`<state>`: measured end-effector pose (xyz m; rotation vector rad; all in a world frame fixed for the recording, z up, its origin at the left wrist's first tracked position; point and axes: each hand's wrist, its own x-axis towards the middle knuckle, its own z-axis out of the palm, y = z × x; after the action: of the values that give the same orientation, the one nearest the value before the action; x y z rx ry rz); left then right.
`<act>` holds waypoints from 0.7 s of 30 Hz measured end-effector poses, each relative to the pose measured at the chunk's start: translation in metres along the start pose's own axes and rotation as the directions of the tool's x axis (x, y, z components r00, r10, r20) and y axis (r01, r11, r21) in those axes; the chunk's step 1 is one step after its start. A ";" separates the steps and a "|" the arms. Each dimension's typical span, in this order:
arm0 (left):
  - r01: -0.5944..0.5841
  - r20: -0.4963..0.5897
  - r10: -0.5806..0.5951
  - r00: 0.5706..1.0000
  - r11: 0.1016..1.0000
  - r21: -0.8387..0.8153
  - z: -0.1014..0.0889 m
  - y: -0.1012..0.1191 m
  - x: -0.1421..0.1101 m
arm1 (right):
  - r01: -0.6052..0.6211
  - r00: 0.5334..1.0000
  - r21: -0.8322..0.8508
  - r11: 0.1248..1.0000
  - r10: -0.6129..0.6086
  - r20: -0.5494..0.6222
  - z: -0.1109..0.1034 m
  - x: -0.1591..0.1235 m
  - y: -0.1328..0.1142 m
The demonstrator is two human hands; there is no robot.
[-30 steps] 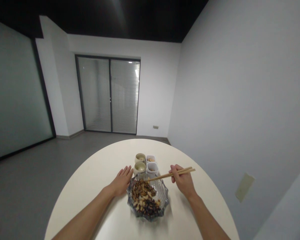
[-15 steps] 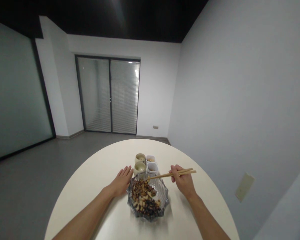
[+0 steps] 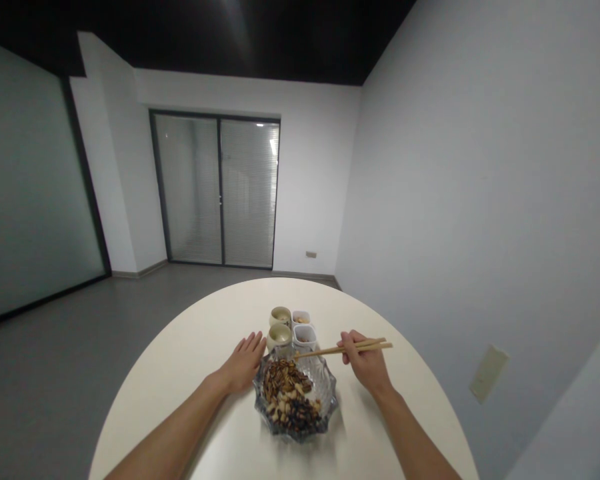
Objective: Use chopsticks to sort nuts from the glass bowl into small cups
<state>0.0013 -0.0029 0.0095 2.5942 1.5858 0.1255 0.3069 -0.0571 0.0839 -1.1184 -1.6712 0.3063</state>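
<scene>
In my right hand [image 3: 363,360] is a pair of wooden chopsticks [image 3: 347,348], pointing left, their tips over the far part of a glass bowl [image 3: 333,400]. A small pale piece appears to be at the tips. Inside the bowl lie brown striped seeds [image 3: 283,379], pale nut pieces [image 3: 277,407] and dark pieces [image 3: 300,417]. My left hand [image 3: 245,363] rests flat on the table, fingers extended, beside the bowl's left rim. Behind the bowl stand two cream cups [image 3: 280,335] and two small white dishes [image 3: 305,335]; the far dish [image 3: 301,318] holds pale pieces.
The round white table [image 3: 220,427] carries all these things. A white wall [image 3: 455,200] runs close along its right side. Beyond the table are a grey floor [image 3: 145,313] and glass doors with blinds [image 3: 220,193].
</scene>
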 end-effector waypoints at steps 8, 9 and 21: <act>0.000 0.040 -0.002 0.999 0.999 0.033 -0.005 0.002 -0.001 | 0.009 1.000 0.002 1.000 -0.009 -0.008 0.000 0.000 0.002; -0.002 0.039 0.001 0.999 1.000 0.031 -0.005 0.002 -0.001 | 0.011 1.000 0.000 1.000 -0.011 -0.012 0.000 0.000 0.002; 0.003 0.018 -0.004 1.000 1.000 0.018 -0.002 0.002 -0.001 | -0.015 0.995 0.064 0.998 0.021 -0.095 0.000 0.000 0.004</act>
<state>0.0024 -0.0041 0.0117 2.5981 1.5926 0.0885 0.3085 -0.0546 0.0815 -1.0854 -1.5573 0.3103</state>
